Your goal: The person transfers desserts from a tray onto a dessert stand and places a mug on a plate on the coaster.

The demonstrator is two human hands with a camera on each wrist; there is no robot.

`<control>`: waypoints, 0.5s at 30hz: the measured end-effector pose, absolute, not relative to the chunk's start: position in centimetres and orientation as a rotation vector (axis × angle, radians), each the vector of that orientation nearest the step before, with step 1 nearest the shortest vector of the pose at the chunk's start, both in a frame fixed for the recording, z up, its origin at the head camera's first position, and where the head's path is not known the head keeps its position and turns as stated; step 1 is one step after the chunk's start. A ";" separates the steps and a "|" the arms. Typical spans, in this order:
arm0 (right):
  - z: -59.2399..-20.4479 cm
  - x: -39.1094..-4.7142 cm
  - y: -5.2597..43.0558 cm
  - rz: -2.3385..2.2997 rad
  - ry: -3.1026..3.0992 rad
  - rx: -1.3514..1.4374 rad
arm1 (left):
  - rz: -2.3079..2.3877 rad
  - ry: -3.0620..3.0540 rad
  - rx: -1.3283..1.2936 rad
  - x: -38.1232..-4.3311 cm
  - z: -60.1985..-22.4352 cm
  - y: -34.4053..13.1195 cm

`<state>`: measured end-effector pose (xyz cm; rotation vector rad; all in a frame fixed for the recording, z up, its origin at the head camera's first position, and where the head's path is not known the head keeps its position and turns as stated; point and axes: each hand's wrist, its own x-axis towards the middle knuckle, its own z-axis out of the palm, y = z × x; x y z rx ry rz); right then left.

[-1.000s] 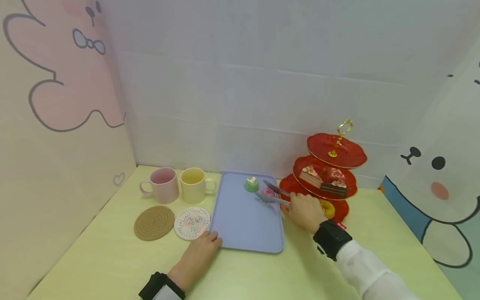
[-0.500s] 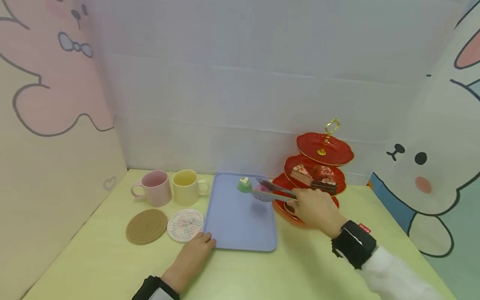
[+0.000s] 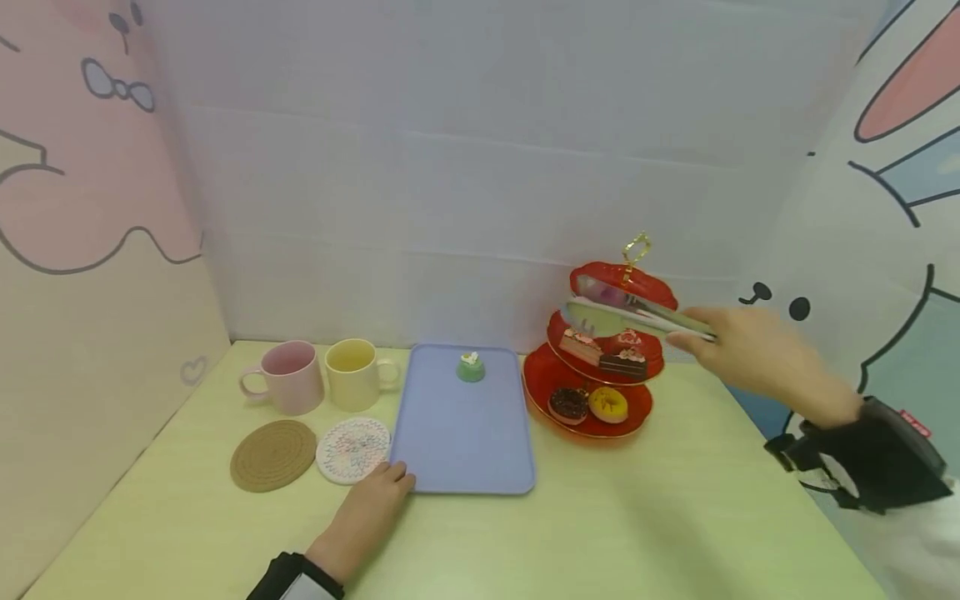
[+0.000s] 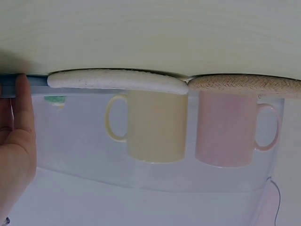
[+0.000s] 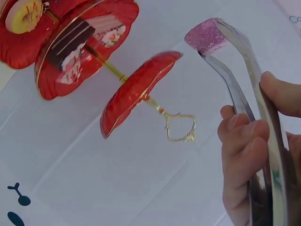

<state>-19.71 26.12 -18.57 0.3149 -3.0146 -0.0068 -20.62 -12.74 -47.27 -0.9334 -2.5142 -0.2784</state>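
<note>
My right hand (image 3: 765, 358) grips metal tongs (image 5: 244, 66). Between the tong tips sits a small pink-purple sweet (image 5: 207, 36), raised beside the top plate of a red three-tier stand (image 3: 622, 283); in the head view the tongs overlap the upper tiers. My left hand (image 3: 367, 508) holds the near left corner of the lavender tray (image 3: 472, 442), its thumb against the outer rim and its fingertips over the edge. Toward the tray's back lies a green cake (image 3: 471, 367) with white topping. The top plate shows no food in the right wrist view.
Slices of cake (image 3: 624, 363) lie on the stand's middle plate, a chocolate donut (image 3: 567, 405) and a yellow donut (image 3: 608, 404) on the bottom one. Left of the tray are a yellow mug (image 3: 352, 379), a pink mug (image 3: 296, 383), a white coaster (image 3: 353, 451) and a brown coaster (image 3: 273, 456).
My right hand has lifted the pink-purple sweet off the tray with the tongs and carried it up and right to the stand. My left hand stays at the tray corner. The head view has shifted right.
</note>
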 end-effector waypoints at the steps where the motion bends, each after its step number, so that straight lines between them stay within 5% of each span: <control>1: -18.2 -19.7 26.7 -0.019 -3.020 0.296 | -0.278 -2.518 -0.931 -20.6 -47.3 -12.8; 15: -17.0 -20.9 32.7 -0.009 -3.141 0.070 | -0.301 -2.497 -0.937 -20.7 -47.6 -12.8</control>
